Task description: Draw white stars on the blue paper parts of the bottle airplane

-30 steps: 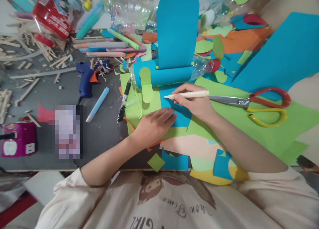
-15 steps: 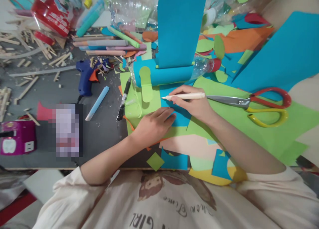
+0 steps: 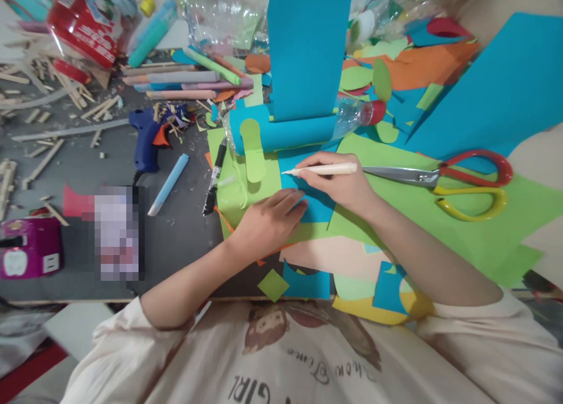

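Note:
Pinched in my right hand [image 3: 347, 181] is a cream-coloured marker pen [image 3: 334, 169], its tip at the left edge of a blue paper sheet [image 3: 319, 209]. My left hand [image 3: 272, 219] lies palm down, fingers stretched out, over that sheet and the green paper [image 3: 229, 196] beneath it. Just beyond both hands, a plastic bottle [image 3: 350, 119] with a red cap rests on its side, wrapped in blue paper. A tall blue paper piece [image 3: 310, 46] stands up from it, and a green rounded strip [image 3: 254, 152] hangs down its front.
Red-and-yellow-handled scissors [image 3: 422, 177] lie right of my right hand on green paper. Leftward are a black pen [image 3: 214, 181], a light blue marker [image 3: 169, 184], a blue glue gun [image 3: 147, 140] and a phone [image 3: 116, 234]. Several markers [image 3: 180, 78], wood sticks and clear bottles crowd the back.
The view has swung slightly, so things at the back appear a little farther left. Both hands and the marker keep nearly the same pose on the paper.

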A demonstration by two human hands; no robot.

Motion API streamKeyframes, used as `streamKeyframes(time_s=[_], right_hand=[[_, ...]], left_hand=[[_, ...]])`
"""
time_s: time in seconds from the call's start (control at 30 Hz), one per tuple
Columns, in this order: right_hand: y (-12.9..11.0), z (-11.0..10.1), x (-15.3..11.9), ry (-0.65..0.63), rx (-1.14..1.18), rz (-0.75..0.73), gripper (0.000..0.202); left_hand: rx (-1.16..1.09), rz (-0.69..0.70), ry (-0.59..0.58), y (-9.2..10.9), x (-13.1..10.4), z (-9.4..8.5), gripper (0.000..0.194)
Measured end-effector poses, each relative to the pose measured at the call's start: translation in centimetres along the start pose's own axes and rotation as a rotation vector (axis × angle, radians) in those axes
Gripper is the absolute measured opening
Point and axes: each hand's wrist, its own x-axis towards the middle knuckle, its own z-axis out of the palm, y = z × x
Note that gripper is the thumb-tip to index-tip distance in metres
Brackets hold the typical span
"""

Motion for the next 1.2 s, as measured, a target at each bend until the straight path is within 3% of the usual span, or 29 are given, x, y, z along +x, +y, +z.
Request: streamKeyframes(time_s=[0.97, 1.2], right_hand=[[0.1, -1.0, -0.2, 0.211, 0.001, 0.048, 0.007], [0.5, -1.3, -0.2, 0.238, 0.032, 0.081, 0.008]], left_hand=[[-0.002, -0.017, -0.056, -0.1, -0.2, -0.2, 0.024], [-0.033, -0.005, -0.012, -0.2, 0.1, -0.2, 0.02]])
